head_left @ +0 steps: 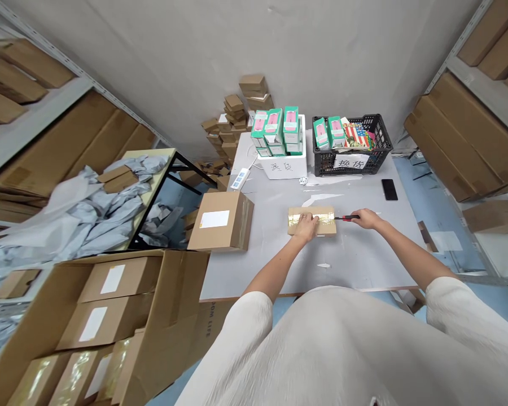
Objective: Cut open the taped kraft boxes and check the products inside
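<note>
A small cardboard box (327, 227) with shiny tape along its top lies on the grey table (271, 270). My left hand (306, 226) holds it down from above, its fingers bent against the taped face. In my right hand (366, 219) is a red and black utility knife (349, 217), gripped by the handle. The knife points left, and its tip meets the box's right end at the tape line. How deep the blade sits there I cannot tell.
A larger carton (237, 220) stands at the table's left edge. Behind are a white foam bin (283, 168) of green-pink boxes and a black crate (383, 148). A phone (389, 190) lies right. An open carton (182, 293) of boxes stands lower left.
</note>
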### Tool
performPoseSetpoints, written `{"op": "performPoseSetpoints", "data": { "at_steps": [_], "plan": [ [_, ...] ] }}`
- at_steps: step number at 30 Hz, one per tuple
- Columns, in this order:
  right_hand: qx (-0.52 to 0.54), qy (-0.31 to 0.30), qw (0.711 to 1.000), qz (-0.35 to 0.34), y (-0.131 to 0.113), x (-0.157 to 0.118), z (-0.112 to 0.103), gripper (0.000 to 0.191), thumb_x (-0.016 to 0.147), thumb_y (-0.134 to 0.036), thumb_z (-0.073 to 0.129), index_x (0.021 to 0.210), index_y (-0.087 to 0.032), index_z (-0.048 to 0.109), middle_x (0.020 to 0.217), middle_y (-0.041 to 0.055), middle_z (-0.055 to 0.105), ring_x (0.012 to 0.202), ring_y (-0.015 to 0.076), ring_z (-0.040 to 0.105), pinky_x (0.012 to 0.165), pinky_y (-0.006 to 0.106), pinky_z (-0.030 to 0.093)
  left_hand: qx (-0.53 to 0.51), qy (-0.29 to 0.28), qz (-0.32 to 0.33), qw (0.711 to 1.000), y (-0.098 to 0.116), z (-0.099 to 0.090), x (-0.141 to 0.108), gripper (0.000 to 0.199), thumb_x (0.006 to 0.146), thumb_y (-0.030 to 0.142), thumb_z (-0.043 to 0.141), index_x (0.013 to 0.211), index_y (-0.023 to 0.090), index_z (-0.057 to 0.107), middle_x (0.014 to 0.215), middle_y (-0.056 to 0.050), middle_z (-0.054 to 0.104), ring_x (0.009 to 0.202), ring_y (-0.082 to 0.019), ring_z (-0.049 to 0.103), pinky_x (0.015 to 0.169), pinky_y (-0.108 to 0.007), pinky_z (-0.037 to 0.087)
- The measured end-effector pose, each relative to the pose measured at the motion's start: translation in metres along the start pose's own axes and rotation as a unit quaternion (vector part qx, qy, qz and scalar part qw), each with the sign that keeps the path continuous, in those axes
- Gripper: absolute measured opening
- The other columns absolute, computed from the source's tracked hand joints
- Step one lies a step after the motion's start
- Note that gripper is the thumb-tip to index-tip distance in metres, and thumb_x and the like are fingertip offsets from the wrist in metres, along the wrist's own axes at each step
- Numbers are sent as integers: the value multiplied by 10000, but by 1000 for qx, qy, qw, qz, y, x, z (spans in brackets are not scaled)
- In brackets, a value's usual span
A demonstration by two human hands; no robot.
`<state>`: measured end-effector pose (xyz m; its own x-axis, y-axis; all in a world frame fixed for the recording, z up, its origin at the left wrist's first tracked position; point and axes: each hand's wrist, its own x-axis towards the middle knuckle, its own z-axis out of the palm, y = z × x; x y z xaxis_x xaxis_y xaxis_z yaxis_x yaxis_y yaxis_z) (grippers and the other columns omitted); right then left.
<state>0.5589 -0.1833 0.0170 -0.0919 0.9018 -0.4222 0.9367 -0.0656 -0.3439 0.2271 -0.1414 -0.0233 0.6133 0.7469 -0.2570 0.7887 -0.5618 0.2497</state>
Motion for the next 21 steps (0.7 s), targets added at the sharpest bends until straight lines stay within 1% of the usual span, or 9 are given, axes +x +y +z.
{"op": "performPoseSetpoints", "data": {
  "at_steps": [3,5,8,12,15,18,21],
  "plan": [
    [41,-12,999,-4,8,10,7,311,960,-457,659,1143,-288,845,966,52,797,865,238,671,688,296,430,-3,9,3,1000,-2,5,0,651,840,244,889,1393,303,550,1398,-99,581,1299,-302,625,1320,-528,281],
    [105,-44,994,-2,13,14,14,326,928,-484,685,1111,-265,843,884,36,769,813,217,657,689,290,447,-1,13,5,1000,-3,7,0,654,831,243,899,1385,296,554,1381,-97,584,1287,-302,629,1310,-528,301],
    [215,-101,971,7,21,17,25,390,875,-545,735,1081,-230,836,766,7,716,740,190,635,686,281,465,8,16,6,1000,-4,8,0,657,819,263,921,1368,293,560,1365,-94,591,1268,-302,638,1302,-529,321],
    [298,-128,946,2,27,15,37,477,811,-634,802,1022,-208,831,704,-7,695,708,179,626,684,283,469,13,9,-4,1000,-3,6,-1,652,820,281,932,1360,298,567,1363,-90,595,1238,-301,661,1314,-535,314],
    [337,-151,929,-8,23,13,44,538,766,-690,835,1008,-210,825,705,-10,708,698,179,627,666,284,471,17,-2,-15,1000,0,4,-3,654,829,281,927,1370,307,561,1379,-89,590,1244,-299,664,1327,-541,300],
    [360,-180,915,-30,12,15,51,533,741,-711,844,930,-214,811,762,3,741,717,181,639,663,285,484,15,-7,-23,1000,2,2,-6,659,849,272,907,1395,327,541,1404,-81,578,1268,-293,660,1325,-539,303],
    [356,-179,916,-38,5,17,54,488,734,-679,858,850,-210,789,769,18,750,724,187,647,664,290,495,13,-9,-37,999,3,-1,-7,683,849,265,905,1416,314,526,1428,-93,570,1282,-296,664,1323,-518,302]
  ]
}}
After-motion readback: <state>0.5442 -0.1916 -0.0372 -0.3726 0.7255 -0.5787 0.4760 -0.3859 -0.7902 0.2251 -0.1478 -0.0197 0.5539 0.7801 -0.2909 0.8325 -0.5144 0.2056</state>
